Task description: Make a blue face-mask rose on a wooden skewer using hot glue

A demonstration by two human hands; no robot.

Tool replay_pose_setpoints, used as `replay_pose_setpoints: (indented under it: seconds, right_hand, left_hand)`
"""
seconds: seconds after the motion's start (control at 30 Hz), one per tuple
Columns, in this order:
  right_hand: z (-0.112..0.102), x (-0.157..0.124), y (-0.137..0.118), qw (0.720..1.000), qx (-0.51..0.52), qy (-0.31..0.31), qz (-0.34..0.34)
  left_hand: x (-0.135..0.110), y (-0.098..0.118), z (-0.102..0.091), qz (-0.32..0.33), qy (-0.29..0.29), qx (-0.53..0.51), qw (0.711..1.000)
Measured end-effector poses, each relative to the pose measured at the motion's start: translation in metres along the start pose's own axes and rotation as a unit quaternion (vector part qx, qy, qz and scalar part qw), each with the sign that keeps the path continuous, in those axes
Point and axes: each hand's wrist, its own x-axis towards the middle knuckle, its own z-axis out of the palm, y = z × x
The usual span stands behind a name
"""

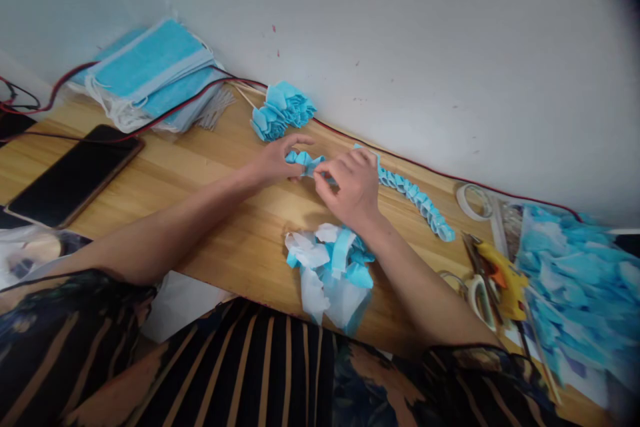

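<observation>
A pleated blue fabric strip point(411, 191), bunched into a row of small folds, runs from my left hand past my right hand and curves down to the right on the table. My left hand point(280, 159) is closed around its left end, thumb below and fingers above. With thumb and forefinger pinched, my right hand point(351, 185) grips the strip close beside the left hand. Part of the strip is hidden behind my right hand. Blue and white fabric scraps point(333, 263) lie in a heap just below my hands.
Blue fabric flowers point(283, 110) on sticks lie by the wall, near stacked face masks point(155, 63). A phone point(75, 177) rests at left. At right are a tape roll point(474, 202), scissors point(483, 293), a yellow glue gun point(505, 280) and a bag of blue pieces point(580, 273). A red-black cable point(425, 165) follows the wall.
</observation>
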Motion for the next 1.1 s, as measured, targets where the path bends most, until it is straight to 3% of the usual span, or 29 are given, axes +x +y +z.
replay_pose_setpoints:
  seconds: [0.13, 0.5, 0.63, 1.1]
  right_hand:
    - [0.002, -0.001, -0.007, 0.999, -0.045, -0.021, -0.002]
    - [0.007, 0.002, -0.002, 0.998, -0.028, -0.052, 0.033]
    - [0.007, 0.000, 0.001, 0.998, -0.019, -0.060, 0.018]
    - [0.007, -0.002, 0.002, 0.999, -0.009, -0.032, 0.037]
  left_hand:
    - [-0.002, 0.004, 0.003, -0.003, -0.004, -0.006, 1.000]
    - [-0.002, 0.002, 0.005, 0.010, -0.027, -0.018, 0.999]
    - [-0.001, 0.000, 0.005, 0.009, -0.028, -0.008, 1.000]
    - [-0.002, 0.001, 0.001, 0.023, -0.031, 0.015, 0.999]
